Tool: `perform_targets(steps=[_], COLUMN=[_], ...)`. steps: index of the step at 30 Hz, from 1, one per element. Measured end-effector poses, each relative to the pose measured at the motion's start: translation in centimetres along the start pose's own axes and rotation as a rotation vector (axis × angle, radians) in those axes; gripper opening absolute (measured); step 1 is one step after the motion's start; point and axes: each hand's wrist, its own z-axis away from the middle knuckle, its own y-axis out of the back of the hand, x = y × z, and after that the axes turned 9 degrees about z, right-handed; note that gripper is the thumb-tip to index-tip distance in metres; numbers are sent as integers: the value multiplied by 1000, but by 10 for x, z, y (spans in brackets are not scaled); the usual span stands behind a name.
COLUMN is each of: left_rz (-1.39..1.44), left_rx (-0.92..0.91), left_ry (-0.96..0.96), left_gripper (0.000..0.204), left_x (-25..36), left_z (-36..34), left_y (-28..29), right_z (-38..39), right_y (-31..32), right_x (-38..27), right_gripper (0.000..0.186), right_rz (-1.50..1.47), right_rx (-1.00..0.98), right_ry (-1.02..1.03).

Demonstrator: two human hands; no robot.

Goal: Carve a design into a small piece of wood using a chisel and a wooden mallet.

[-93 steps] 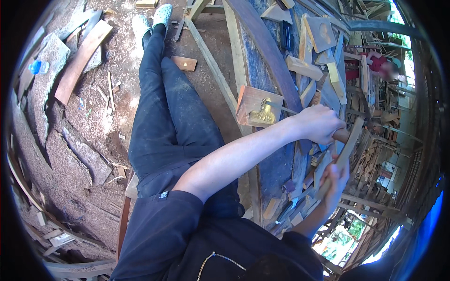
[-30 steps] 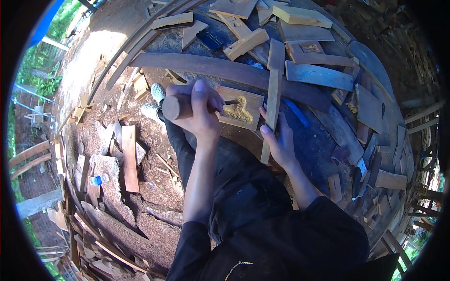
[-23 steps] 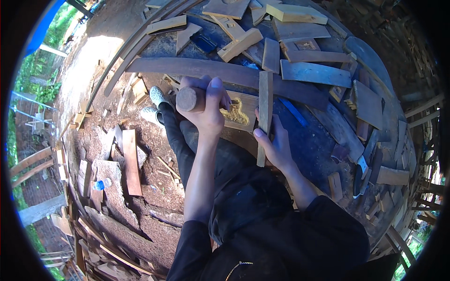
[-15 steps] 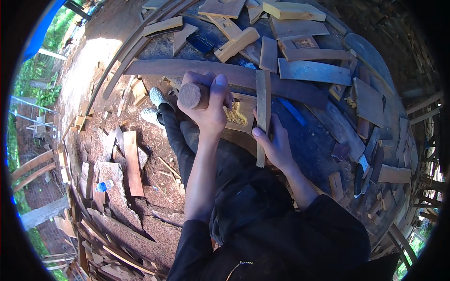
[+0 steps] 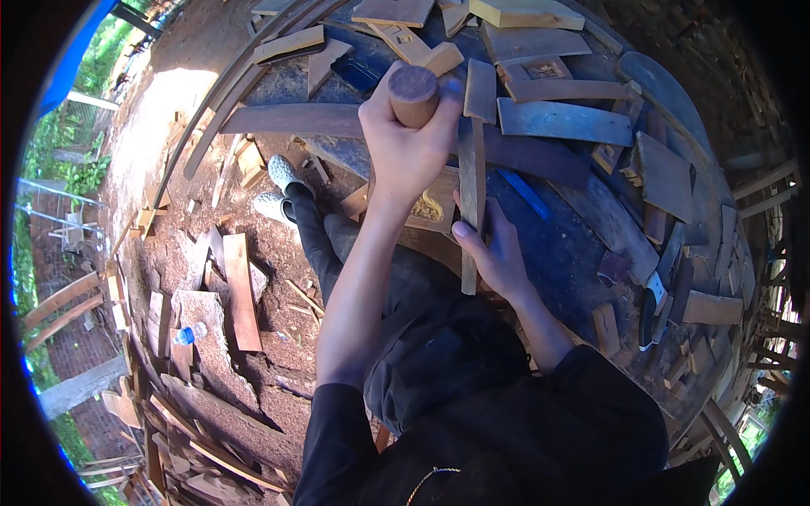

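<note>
My left hand is closed in a fist around a thick round wooden handle, its flat end facing up. Whatever lies below the fist on that handle is hidden. Just right of it, a narrow wooden strip runs away from me, pinched near its lower half by my right hand, with the thumb on the near face. Under the strip and partly behind my left wrist lies a wooden board with a yellowish carved hollow.
A long curved plank crosses the dark work surface behind my hands. Wood offcuts, a blue bar and a white-and-black knife-like tool lie to the right. On the ground at left are boards and a bottle.
My left hand has moved away from me and to the right with the handle, now beside the strip's far end. It covers more of the wood there. My right hand has hardly moved.
</note>
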Motion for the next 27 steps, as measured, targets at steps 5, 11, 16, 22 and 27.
perform_targets(steps=[5, 11, 16, 22, 27], left_rz=[-87, -129, -93, -16, 9], left_rx=[-4, -83, -55, -7, -15], left_ry=[-4, 43, 44, 51, 79], left_gripper=[21, 26, 26, 27, 26], left_x=[-8, -20, -25, -18, -11], left_z=[-22, -39, -52, -50, -48], left_y=[-12, -6, -5, -1, 4], right_z=[1, 1, 0, 0, 0], right_y=[5, 7, 6, 7, 5], right_x=[1, -1, -4, -6, -6], right_gripper=[54, 54, 53, 53, 53], right_rz=[13, -8, -17, -18, -27], right_rx=[-67, -72, -85, -78, -81], right_ry=[-91, -78, -98, -107, -120])
